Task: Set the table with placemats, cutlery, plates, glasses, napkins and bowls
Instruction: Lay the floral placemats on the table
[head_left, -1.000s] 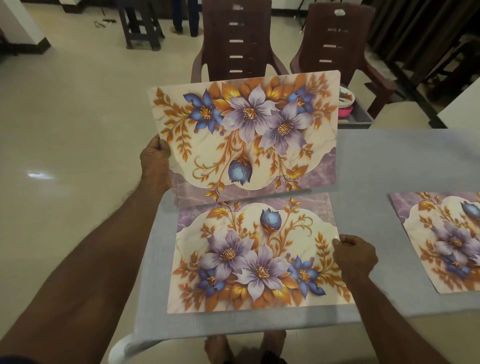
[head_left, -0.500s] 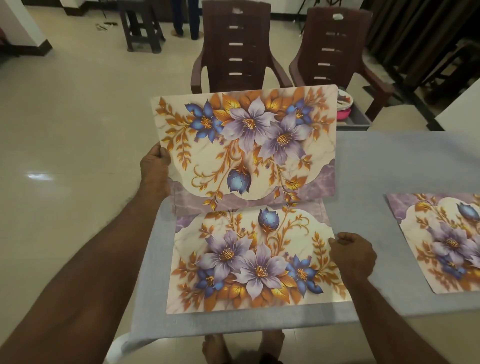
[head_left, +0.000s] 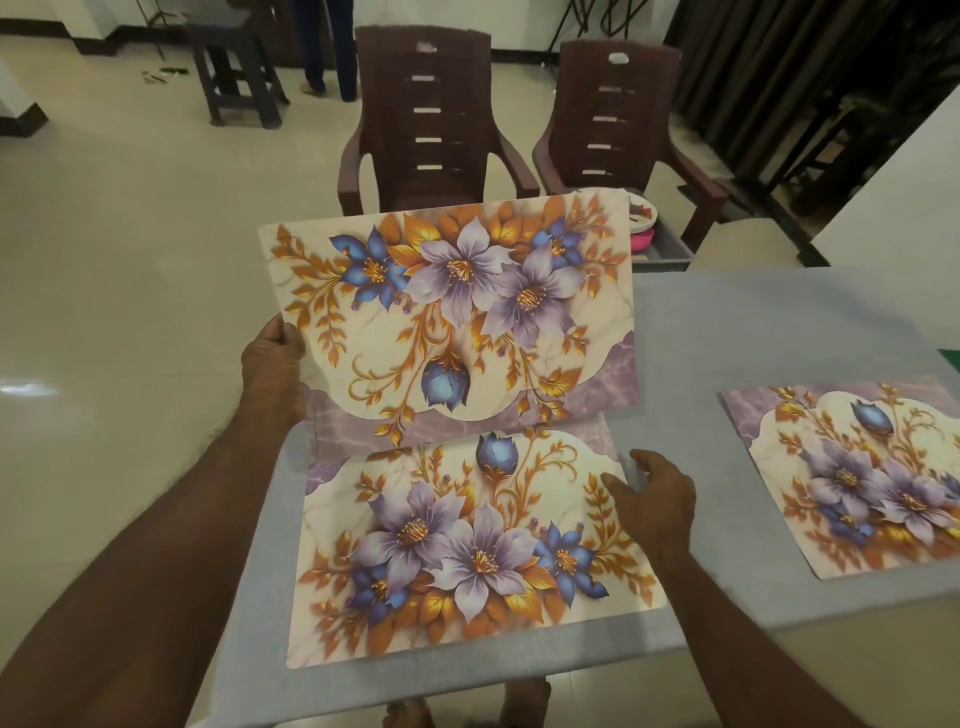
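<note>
A floral placemat with purple and blue flowers is held tilted up above the table's left end. My left hand grips its left edge. A second matching placemat lies flat on the grey table just below it. My right hand rests with loose, spread fingers on that flat mat's right edge. A third matching placemat lies flat farther right.
Two dark brown plastic chairs stand beyond the table. A grey tray with plates and a pink bowl sits behind the raised mat. A dark stool and a person's legs are at the back.
My right hand has uncurled from a closed grip at the flat mat's right edge to loose spread fingers. The raised mat has sunk lower and toward the table.
</note>
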